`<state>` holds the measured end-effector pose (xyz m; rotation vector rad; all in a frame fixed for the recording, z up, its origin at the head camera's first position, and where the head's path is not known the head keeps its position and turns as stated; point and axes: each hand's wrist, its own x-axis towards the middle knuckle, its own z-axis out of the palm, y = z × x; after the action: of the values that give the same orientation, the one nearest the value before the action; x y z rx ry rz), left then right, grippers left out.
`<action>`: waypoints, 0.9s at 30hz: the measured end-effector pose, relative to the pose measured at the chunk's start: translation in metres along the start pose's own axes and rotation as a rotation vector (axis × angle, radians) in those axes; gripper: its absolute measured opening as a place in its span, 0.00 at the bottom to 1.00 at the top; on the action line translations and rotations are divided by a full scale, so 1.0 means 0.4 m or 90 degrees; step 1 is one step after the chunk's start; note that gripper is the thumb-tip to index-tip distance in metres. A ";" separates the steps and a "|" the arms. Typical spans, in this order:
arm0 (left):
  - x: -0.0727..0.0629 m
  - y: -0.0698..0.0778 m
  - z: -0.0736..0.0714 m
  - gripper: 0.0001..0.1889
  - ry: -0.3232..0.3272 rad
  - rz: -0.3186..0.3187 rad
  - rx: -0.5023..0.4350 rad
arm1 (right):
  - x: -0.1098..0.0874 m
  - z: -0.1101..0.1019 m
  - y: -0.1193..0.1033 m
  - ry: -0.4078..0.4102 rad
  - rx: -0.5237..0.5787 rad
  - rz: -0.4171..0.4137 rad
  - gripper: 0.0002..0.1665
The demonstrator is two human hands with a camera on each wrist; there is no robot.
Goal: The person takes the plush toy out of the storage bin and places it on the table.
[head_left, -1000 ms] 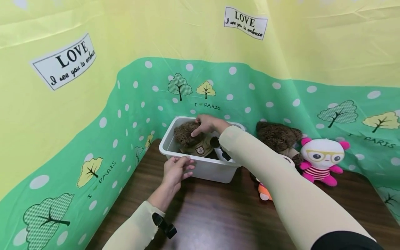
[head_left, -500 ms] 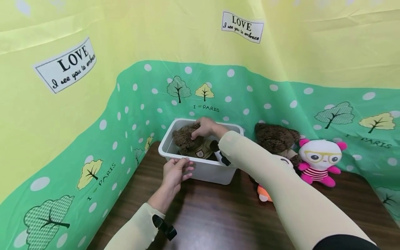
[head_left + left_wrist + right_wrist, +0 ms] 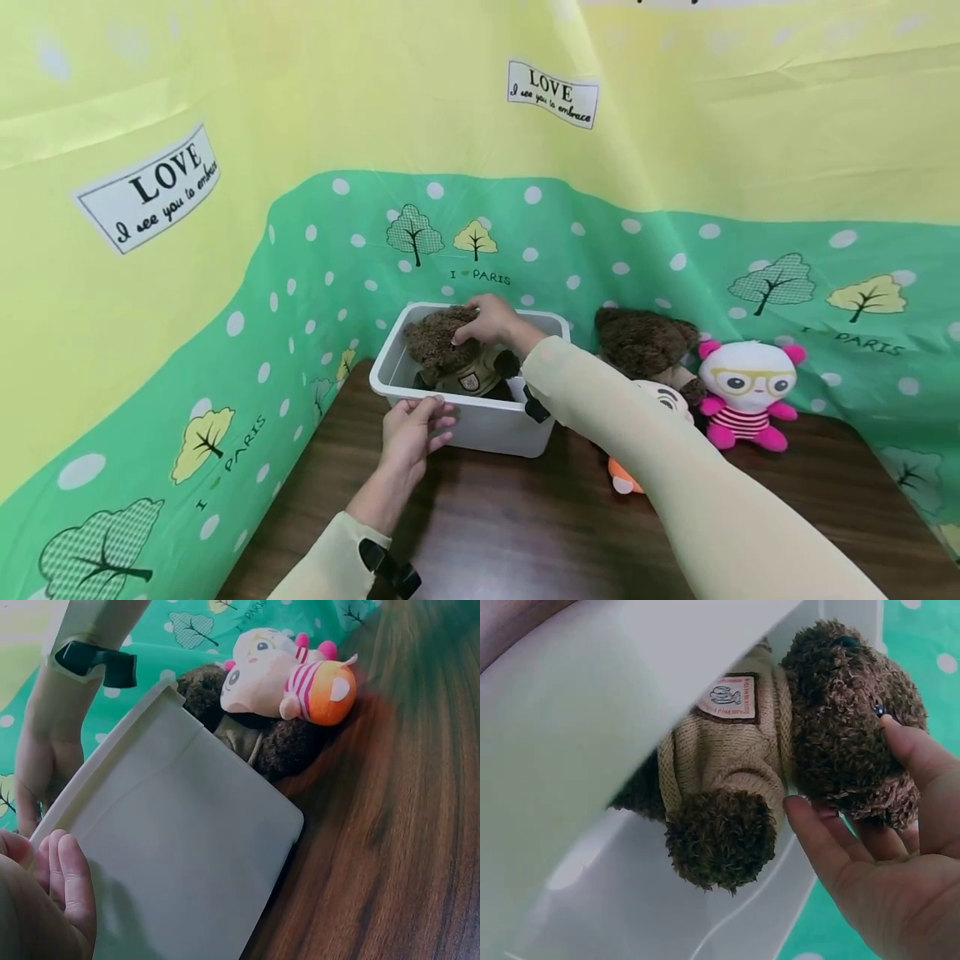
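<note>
A brown teddy bear (image 3: 438,343) in a tan knitted sweater with a badge lies inside a white plastic bin (image 3: 480,421). My right hand (image 3: 491,321) grips the bear's head. In the right wrist view, the right thumb presses beside the bear's eye, and the other fingers (image 3: 817,832) curl under and behind its head. My left hand (image 3: 412,437) holds the near rim of the bin, thumb at the edge and fingers along the outer wall. Those left fingers (image 3: 75,877) show against the wall in the left wrist view.
Right of the bin sit a second brown bear (image 3: 645,342), a pink-and-white panda plush (image 3: 750,383) in yellow glasses, and an orange-bottomed plush (image 3: 330,694) partly hidden by my right sleeve in the head view. A printed cloth (image 3: 637,242) hangs behind the dark wooden table (image 3: 517,517).
The head view has tilted up and turned slightly right, so the scene sits lower and further left. Both hands keep their holds, with hardly any shift of the bear in the bin.
</note>
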<state>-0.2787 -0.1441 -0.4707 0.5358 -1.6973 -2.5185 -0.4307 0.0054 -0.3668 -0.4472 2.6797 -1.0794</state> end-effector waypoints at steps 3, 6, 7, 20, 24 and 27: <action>-0.005 -0.004 -0.001 0.12 0.001 0.000 -0.004 | -0.015 -0.008 0.000 0.010 0.029 0.012 0.48; -0.007 -0.002 -0.002 0.11 0.000 0.008 -0.013 | -0.023 -0.016 -0.005 0.021 0.071 0.017 0.48; -0.006 -0.001 -0.002 0.11 -0.001 0.012 -0.015 | -0.026 -0.018 -0.006 0.025 0.085 0.014 0.47; -0.012 -0.005 0.000 0.11 0.004 -0.001 -0.011 | -0.104 -0.034 0.013 0.108 0.201 -0.013 0.42; -0.012 0.000 0.001 0.12 -0.005 -0.003 -0.010 | -0.116 -0.054 0.012 0.122 0.214 -0.034 0.44; -0.010 0.007 0.001 0.11 -0.010 -0.002 -0.012 | -0.119 -0.070 0.002 0.125 0.227 -0.049 0.44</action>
<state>-0.2756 -0.1439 -0.4669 0.5189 -1.6768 -2.5447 -0.3954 0.0409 -0.3434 -0.3959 2.5632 -1.6630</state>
